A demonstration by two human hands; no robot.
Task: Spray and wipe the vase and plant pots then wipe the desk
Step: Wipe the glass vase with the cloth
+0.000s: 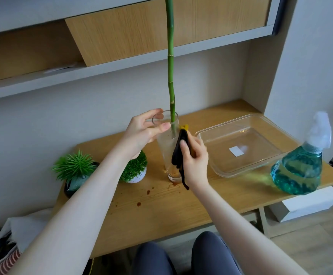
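Mid-desk, my left hand (141, 133) grips the rim of the slick, breakable, top-heavy glass vase (168, 147) while my right hand (194, 161) presses a dark cloth (178, 155) to its side.

Left hand (141, 133) gripping glass vase (166, 147) rim, right hand (194, 161) pressing dark cloth (179, 155), seemingly folded, against it
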